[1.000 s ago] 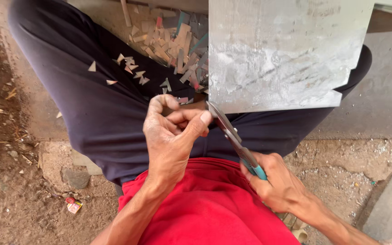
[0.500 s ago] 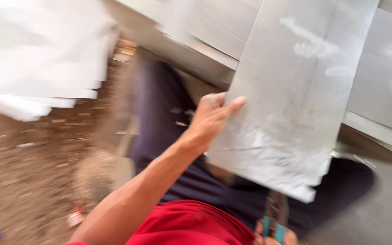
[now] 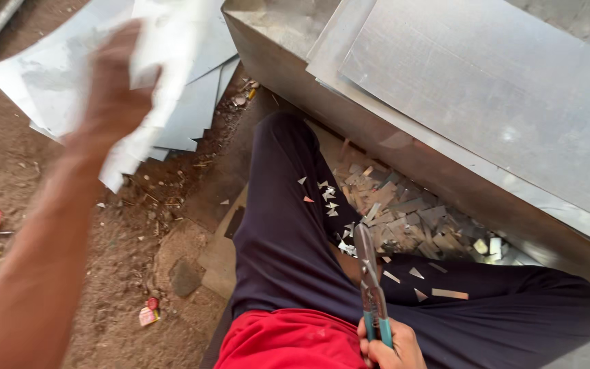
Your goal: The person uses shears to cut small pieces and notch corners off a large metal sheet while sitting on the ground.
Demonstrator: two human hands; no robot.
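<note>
**tinbasher:** So here's where we're at. Our left hand (image 3: 114, 89) is out to the left, closed on a cut metal sheet (image 3: 162, 61) and holding it over the pile of cut sheets (image 3: 192, 113) lying on the dirt ground (image 3: 104, 225). It's blurry, so we can't tell exactly how the fingers wrap the edge. Our right hand (image 3: 385, 345) is down low at our lap, clamped on the blue handles of the tin snips (image 3: 371, 287), blades pointing away from us and looking shut.

**scrapyard_sam:** So the hands are well apart. How do we reckon that sheet handles?

**tinbasher:** Thin and light, we'd say, since one hand carries it fine. It probably flexes and wobbles if we grab just a corner. The edges are fresh-cut, so likely sharp on bare skin. We'd pinch it on the flat just inside an edge, thumb on top, and never let it slide through the palm.

**scrapyard_sam:** And the mess around us?

**tinbasher:** Offcuts (image 3: 404, 215) are heaped between our legs, with a few small triangles sitting on our dark trousers (image 3: 281, 260). The big uncut sheets (image 3: 500, 89) lie on the block (image 3: 288, 48) ahead of us, to the right.
</note>
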